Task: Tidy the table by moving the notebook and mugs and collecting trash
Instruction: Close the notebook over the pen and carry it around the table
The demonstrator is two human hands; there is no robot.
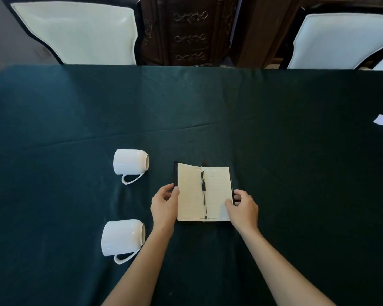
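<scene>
Both hands grip open notebook (202, 193) edges: left hand (165, 202) L cover, right hand (243, 208) R; pen (203, 193) in crease.

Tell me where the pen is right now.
The pen lies along the centre fold of the open notebook, between the left hand and right hand.

No text, label, brand or number can be read anywhere. The open notebook (202, 193) shows only faint ruled lines on its pages, with no writing legible. Any print on the pen (203, 191) lying in its fold is too small to read.
</scene>
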